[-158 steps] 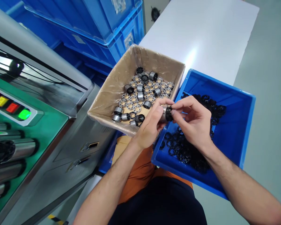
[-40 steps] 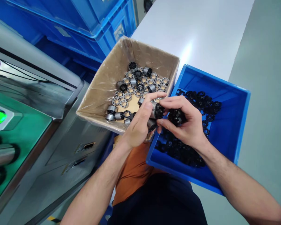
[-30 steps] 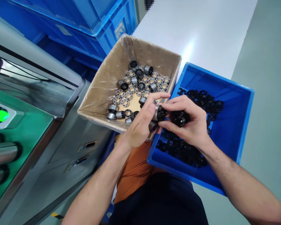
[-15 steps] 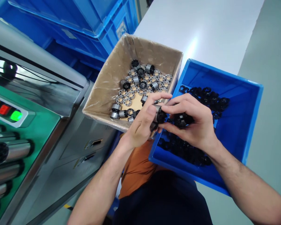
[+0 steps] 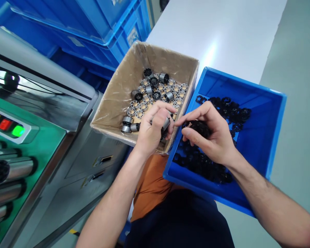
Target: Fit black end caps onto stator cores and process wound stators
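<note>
My left hand is closed round a small silver cylinder with a black end, held over the near corner of a plastic-lined cardboard box. My right hand is curled round several black plastic rings, its thumb and forefinger pinched toward the cylinder, above a blue bin. The box holds several silver cylinders and round metal parts. A heap of black rings lies in the blue bin.
A grey machine with a green panel, coloured buttons and metal rods stands at the left. Stacked blue crates sit behind the box. A white table top runs beyond the bin. My orange and dark clothing shows below.
My left hand has drawn the cylinder back toward the box, apart from the right hand. Before, both hands pressed a black ring onto the cylinder's end.
</note>
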A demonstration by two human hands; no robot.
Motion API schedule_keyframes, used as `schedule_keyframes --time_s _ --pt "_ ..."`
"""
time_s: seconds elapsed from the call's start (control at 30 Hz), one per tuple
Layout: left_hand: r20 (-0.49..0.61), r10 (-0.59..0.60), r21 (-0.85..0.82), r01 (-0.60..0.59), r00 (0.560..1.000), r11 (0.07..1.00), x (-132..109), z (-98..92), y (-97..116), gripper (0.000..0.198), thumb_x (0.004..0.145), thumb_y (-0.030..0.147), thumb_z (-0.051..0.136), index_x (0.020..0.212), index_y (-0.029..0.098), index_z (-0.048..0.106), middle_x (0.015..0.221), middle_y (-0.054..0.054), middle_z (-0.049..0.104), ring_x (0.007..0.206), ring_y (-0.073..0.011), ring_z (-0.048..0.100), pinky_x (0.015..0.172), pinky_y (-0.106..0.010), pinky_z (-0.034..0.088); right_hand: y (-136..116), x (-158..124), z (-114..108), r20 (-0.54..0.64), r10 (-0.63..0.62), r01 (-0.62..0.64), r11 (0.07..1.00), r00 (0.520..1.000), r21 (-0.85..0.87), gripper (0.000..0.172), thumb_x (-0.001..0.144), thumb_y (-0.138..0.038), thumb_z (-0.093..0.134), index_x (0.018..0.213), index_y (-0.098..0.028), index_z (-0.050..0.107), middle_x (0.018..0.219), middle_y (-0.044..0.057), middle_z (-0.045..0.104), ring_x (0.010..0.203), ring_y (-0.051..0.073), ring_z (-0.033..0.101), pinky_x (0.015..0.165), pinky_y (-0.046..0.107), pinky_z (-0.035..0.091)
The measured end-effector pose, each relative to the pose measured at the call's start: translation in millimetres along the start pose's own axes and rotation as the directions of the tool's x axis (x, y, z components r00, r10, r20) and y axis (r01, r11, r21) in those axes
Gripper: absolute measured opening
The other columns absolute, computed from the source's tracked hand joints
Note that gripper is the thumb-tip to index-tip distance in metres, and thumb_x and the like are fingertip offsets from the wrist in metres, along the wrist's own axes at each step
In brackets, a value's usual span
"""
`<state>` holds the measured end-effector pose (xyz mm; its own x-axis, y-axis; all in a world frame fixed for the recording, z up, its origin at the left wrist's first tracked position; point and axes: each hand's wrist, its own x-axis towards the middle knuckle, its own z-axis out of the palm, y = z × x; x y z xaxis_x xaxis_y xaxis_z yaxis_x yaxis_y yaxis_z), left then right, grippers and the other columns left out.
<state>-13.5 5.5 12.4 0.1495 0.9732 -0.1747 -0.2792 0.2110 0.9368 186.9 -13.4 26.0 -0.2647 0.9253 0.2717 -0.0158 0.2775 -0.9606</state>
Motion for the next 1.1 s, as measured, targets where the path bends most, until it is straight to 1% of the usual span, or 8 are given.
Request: schedule_keyframes --time_s 0.07,0.13,0.2,0.3,0.43,0.6,0.73,1.1 --pt "0.047 -0.017 -0.013 0.017 0.999 1.000 -1 -0.5 1 0.060 0.099 0.087 0.083 0.109 0.028 0.075 0.071 0.003 0.061 0.053 -0.0123 0.051 0.053 -0.031 0.039 1 0 0 -0.008 -0.016 0.017 1.000 1.000 0.003 0.016 0.110 -0.033 0.094 0.118 -0.028 0.081 0.120 0.004 0.084 0.084 0.018 0.081 0.082 0.036 0.074" --pt "0.092 -0.038 -0.038 0.041 0.995 0.998 -1 -3.9 -1 0.058 0.101 0.082 0.084 0.123 0.029 0.077 0.078 0.001 0.063 0.058 -0.0138 0.055 0.056 -0.031 0.044 2 0 -1 -0.027 0.009 -0.009 1.000 1.000 0.018 0.021 0.106 -0.032 0.098 0.121 -0.029 0.084 0.112 0.001 0.081 0.072 0.015 0.077 0.067 0.032 0.069" --pt "0.189 0.016 -0.030 -0.010 0.982 0.999 1 -9.5 -6 0.054 0.102 0.072 0.088 0.133 0.029 0.076 0.079 0.002 0.062 0.059 -0.0142 0.057 0.056 -0.030 0.046 1 0 -2 -0.041 0.084 -0.079 0.991 0.996 0.105 0.029 0.104 -0.034 0.101 0.125 -0.031 0.081 0.098 -0.004 0.077 0.062 0.013 0.072 0.055 0.029 0.062" --pt "0.354 0.129 -0.010 -0.134 0.926 0.991 4 -17.5 -15 0.039 0.107 0.059 0.089 0.125 0.028 0.072 0.076 0.004 0.061 0.056 -0.0120 0.056 0.053 -0.026 0.041 1 2 -2 -0.047 0.167 -0.150 0.957 0.985 0.247 0.040 0.096 -0.037 0.108 0.114 -0.031 0.073 0.095 -0.006 0.077 0.059 0.014 0.072 0.048 0.028 0.059" --pt "0.366 0.052 -0.036 -0.041 0.929 0.998 1 -18.8 -17 0.044 0.115 0.071 0.069 0.134 0.031 0.065 0.086 0.001 0.068 0.061 -0.0155 0.062 0.052 -0.027 0.046 4 4 -3 -0.060 0.175 -0.160 0.968 0.983 0.192 0.037 0.094 -0.042 0.109 0.116 -0.030 0.081 0.105 -0.002 0.080 0.061 0.014 0.072 0.051 0.029 0.061" --pt "0.292 0.071 0.029 -0.083 0.954 0.996 -2 -10.2 -13 0.053 0.116 0.081 0.063 0.129 0.030 0.061 0.072 0.004 0.060 0.053 -0.0149 0.055 0.050 -0.028 0.042 10 2 0 -0.158 -0.030 0.007 0.989 0.987 -0.147 0.012 0.106 -0.027 0.091 0.118 -0.029 0.089 0.108 0.004 0.084 0.088 0.022 0.081 0.069 0.035 0.066" --pt "0.290 0.021 -0.008 -0.019 0.957 1.000 -3 -7.0 -11 0.055 0.115 0.083 0.060 0.122 0.028 0.060 0.081 0.002 0.065 0.054 -0.0143 0.057 0.050 -0.028 0.043 13 2 7 -0.215 -0.171 0.112 0.959 0.962 -0.260 0.014 0.106 -0.016 0.084 0.113 -0.027 0.086 0.104 0.002 0.086 0.093 0.023 0.083 0.085 0.041 0.068" --pt "0.316 0.025 0.037 -0.039 0.949 0.999 -5 -8.0 -10 0.054 0.121 0.079 0.051 0.139 0.029 0.064 0.076 0.004 0.060 0.055 -0.0167 0.066 0.051 -0.029 0.048 22 1 11 -0.184 -0.326 0.242 0.897 0.927 -0.369 0.024 0.107 -0.009 0.083 0.112 -0.031 0.089 0.112 0.002 0.090 0.104 0.023 0.085 0.093 0.042 0.069"
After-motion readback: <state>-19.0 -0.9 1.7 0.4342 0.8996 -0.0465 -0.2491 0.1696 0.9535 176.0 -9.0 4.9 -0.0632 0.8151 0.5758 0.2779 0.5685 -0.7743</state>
